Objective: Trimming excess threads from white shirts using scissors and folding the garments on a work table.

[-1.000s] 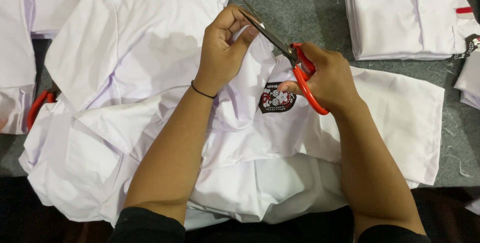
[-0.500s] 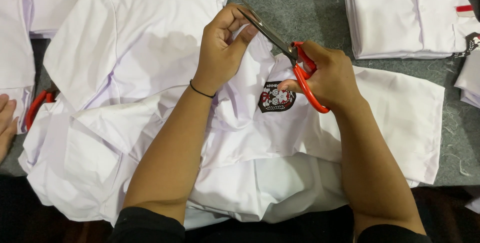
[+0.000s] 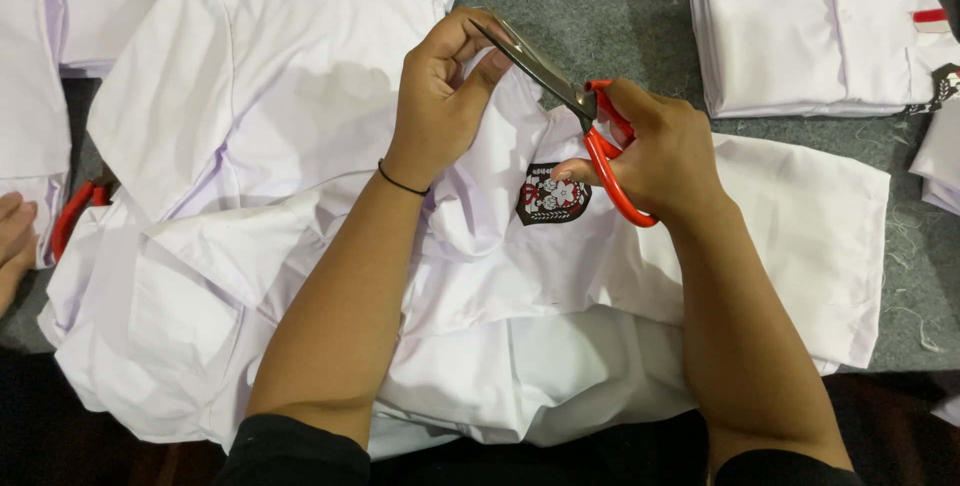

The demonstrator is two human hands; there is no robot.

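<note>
2 hands meet over a white shirt (image 3: 300, 136) spread on the grey counter (image 3: 620, 6). Left hand (image 3: 440, 96), fingers curled, pinches a fold of the shirt's cloth near the blade tips. Right hand (image 3: 660, 151) is closed through the red handles of the scissors (image 3: 570, 96), blades nearly together and pointing up-left. A dark embroidered badge (image 3: 552, 196) lies on the shirt just below the scissors. Folded white shirts (image 3: 810, 26) are stacked at upper right. Another person's hand (image 3: 15, 241) shows at the left edge, beside a second red-handled tool (image 3: 72, 216).
</note>
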